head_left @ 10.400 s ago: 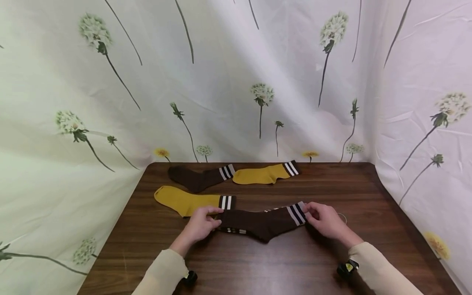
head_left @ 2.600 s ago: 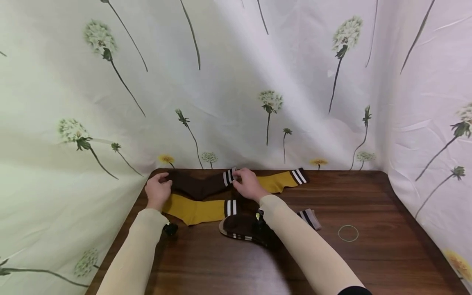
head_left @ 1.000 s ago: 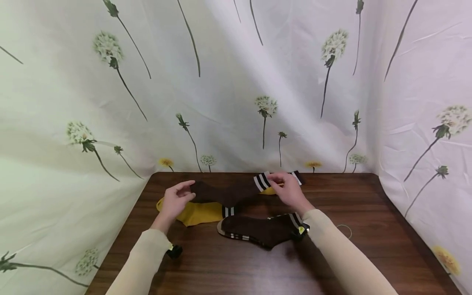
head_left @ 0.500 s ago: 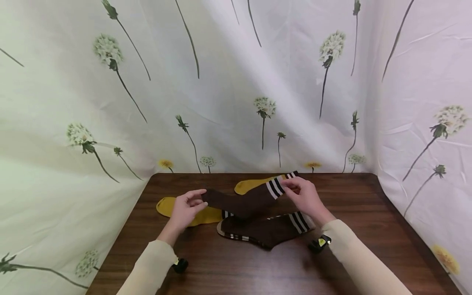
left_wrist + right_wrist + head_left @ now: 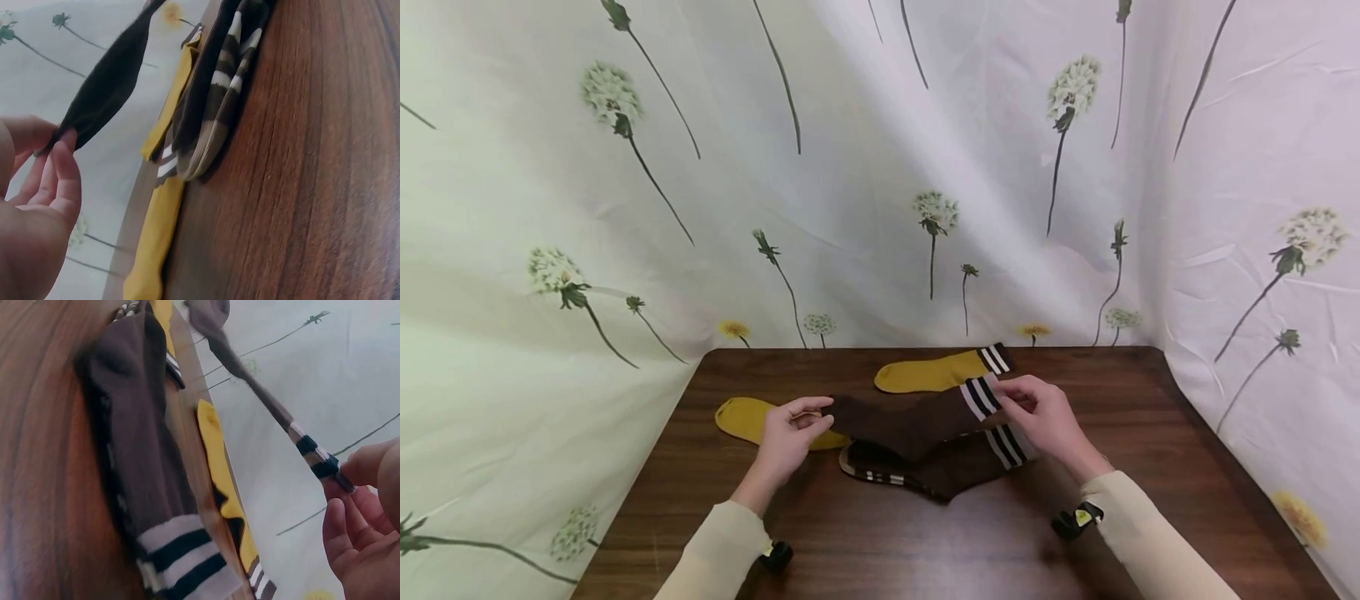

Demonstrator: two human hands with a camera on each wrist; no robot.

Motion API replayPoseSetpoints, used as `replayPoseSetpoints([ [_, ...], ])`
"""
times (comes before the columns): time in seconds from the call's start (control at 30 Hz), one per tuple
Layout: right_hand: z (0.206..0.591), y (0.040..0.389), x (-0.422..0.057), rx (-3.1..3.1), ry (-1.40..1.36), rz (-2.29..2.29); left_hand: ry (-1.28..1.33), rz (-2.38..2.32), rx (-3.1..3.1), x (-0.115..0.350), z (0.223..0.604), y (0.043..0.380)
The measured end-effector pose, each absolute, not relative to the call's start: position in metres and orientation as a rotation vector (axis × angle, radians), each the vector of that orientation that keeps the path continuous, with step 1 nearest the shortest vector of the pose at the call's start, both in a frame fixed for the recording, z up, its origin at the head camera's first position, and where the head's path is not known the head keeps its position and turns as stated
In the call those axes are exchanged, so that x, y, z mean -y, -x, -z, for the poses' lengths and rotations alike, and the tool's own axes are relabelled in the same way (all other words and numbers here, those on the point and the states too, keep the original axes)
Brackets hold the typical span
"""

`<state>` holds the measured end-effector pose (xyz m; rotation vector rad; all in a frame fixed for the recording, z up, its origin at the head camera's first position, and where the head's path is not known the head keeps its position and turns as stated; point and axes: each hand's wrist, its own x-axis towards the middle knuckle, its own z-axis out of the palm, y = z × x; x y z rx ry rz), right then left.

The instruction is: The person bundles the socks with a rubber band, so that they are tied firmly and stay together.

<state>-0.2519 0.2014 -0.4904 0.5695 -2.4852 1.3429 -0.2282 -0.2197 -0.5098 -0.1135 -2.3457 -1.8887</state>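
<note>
A brown sock (image 5: 902, 427) with a striped cuff is stretched between my two hands, raised off the table. My left hand (image 5: 786, 443) pinches its toe end between thumb and fingers, clearly seen in the left wrist view. At the cuff, my right hand (image 5: 1048, 418) pinches the edge; the right wrist view shows this sock (image 5: 265, 394) edge-on. Below it lies another brown sock (image 5: 970, 477) with a grey-and-black cuff and patterned edges. In the left wrist view two patterned layers (image 5: 215, 128) show at its toe, one over the other.
A yellow sock (image 5: 741, 418) lies at the left, its cuff hidden behind the brown socks. Another yellow sock (image 5: 925, 375) lies at the table's back edge. The dark wooden table (image 5: 865, 554) meets a white dandelion-print cloth (image 5: 850, 208) behind and at the sides.
Both hands took the brown sock from the back left of the table, lifted it, and carried it right and towards me, over the brown sock lying in front.
</note>
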Motion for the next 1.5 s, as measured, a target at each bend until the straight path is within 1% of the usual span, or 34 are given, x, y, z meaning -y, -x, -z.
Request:
replayPoseSetpoints([
  [0.5,0.505,0.229,-0.224,2.46,-0.565,-1.281,0.175,1.914,2.454,0.206,0.508,0.212],
  [0.87,0.511,0.224,-0.232,2.497,-0.529,-1.254,0.192,1.92,2.465,0.202,0.521,0.208],
  [1.17,0.524,0.221,-0.237,2.528,-0.538,-1.235,0.15,1.931,2.497,0.196,0.533,0.205],
  [1.5,0.534,0.222,-0.244,2.718,-0.47,-1.173,0.172,1.784,2.592,0.191,0.545,0.205],
])
